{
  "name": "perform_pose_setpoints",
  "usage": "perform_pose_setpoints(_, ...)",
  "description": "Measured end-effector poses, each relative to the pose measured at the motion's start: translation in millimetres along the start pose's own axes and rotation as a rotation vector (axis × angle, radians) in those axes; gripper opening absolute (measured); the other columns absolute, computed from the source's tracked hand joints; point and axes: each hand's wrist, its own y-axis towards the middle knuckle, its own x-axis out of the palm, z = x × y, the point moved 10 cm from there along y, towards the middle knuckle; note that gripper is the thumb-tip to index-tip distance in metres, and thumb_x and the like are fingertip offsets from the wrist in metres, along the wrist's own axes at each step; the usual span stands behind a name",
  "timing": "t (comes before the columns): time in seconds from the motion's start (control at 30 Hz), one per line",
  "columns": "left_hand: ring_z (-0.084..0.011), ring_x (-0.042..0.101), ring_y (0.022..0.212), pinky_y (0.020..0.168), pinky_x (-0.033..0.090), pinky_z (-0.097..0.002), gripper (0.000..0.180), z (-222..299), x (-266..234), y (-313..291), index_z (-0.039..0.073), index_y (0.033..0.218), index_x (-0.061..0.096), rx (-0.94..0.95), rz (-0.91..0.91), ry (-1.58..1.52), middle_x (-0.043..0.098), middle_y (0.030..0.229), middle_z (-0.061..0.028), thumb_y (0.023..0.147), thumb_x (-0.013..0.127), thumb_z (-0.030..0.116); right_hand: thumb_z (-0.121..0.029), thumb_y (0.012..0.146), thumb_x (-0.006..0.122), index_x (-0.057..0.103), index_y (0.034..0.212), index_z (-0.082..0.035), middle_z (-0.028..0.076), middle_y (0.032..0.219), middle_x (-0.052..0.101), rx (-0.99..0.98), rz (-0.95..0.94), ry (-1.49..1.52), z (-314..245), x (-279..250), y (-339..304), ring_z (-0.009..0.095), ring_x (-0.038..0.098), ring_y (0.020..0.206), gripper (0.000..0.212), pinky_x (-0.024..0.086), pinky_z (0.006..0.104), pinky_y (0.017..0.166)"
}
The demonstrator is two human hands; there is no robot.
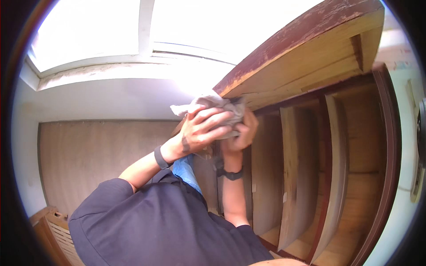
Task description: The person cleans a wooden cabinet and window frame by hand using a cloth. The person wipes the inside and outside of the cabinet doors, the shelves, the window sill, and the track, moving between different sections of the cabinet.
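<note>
Seemingly bunched for a firmer hold, a pale cloth [208, 99] is gripped by the left hand [202, 127] and right hand [244, 133] beside the maroon-edged wooden panel [306, 66].

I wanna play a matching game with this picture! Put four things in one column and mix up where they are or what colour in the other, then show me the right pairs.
Things:
1. cloth
2. shirt
3. window
4. cabinet

Places and colours:
A. wooden, on the right side
B. bright white, at the top
C. pale, held in the left hand and right hand
D. dark, at the bottom

Right pairs:
1-C
2-D
3-B
4-A
</note>
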Motion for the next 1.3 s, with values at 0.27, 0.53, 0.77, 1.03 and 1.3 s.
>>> perform_pose_setpoints(0.27, -0.0211, 0.064, 0.118, 0.097, 0.047, -0.0386, 0.039, -73, 115, 50, 0.014, 0.12, 0.065, -0.119, -0.256, 0.125, 0.06, 0.142, -0.009, 0.081, 0.065, 0.019, -0.014, 0.093, 0.068, 0.052, 0.08, -0.006, 0.017, 0.113, 0.073, -0.014, 0.03, -0.137, 123, 53, 52, 0.041, 0.064, 0.102, 0.022, 0.051, 0.0485, 0.089)
perform_pose_setpoints(0.53, -0.0185, 0.065, 0.105, 0.089, 0.045, -0.0382, 0.032, -134, 141, 71, 0.018, 0.112, 0.067, -0.121, -0.279, 0.254, 0.065, 0.13, -0.0056, 0.08, 0.063, 0.021, -0.032, 0.096, 0.066, 0.054, 0.075, -0.006, 0.016, 0.097, 0.069, 0.051, 0.064, -0.012, 169, 100, 61, 0.04, 0.062, 0.092, 0.035, 0.051, 0.0512, 0.083)
perform_pose_setpoints(0.77, -0.0127, 0.061, 0.096, 0.087, 0.041, -0.0332, 0.026, -136, 151, 65, 0.028, 0.098, 0.069, -0.021, -0.237, 0.269, 0.067, 0.122, 0.0028, 0.072, 0.068, 0.029, -0.044, 0.099, 0.058, 0.058, 0.078, -0.01, 0.012, 0.093, 0.068, 0.113, 0.077, -0.011, 179, 96, 55, 0.035, 0.061, 0.086, 0.04, 0.049, 0.0491, 0.081)
perform_pose_setpoints(1.03, -0.0112, 0.063, 0.101, 0.088, 0.04, -0.0335, 0.03, -137, 148, 62, 0.026, 0.102, 0.069, -0.001, -0.193, 0.216, 0.068, 0.122, 0.0016, 0.072, 0.068, 0.03, -0.03, 0.094, 0.065, 0.057, 0.08, -0.01, 0.011, 0.09, 0.065, 0.124, 0.102, -0.09, 173, 96, 56, 0.036, 0.06, 0.086, 0.025, 0.048, 0.0481, 0.083)
perform_pose_setpoints(1.3, -0.0169, 0.069, 0.096, 0.083, 0.047, -0.0368, 0.036, -151, 160, 56, 0.02, 0.114, 0.067, -0.112, -0.357, 0.112, 0.066, 0.128, -0.0043, 0.078, 0.063, 0.024, -0.027, 0.094, 0.057, 0.056, 0.072, -0.006, 0.014, 0.082, 0.061, 0.238, 0.163, -0.023, 179, 104, 58, 0.037, 0.06, 0.083, 0.03, 0.048, 0.0468, 0.077)
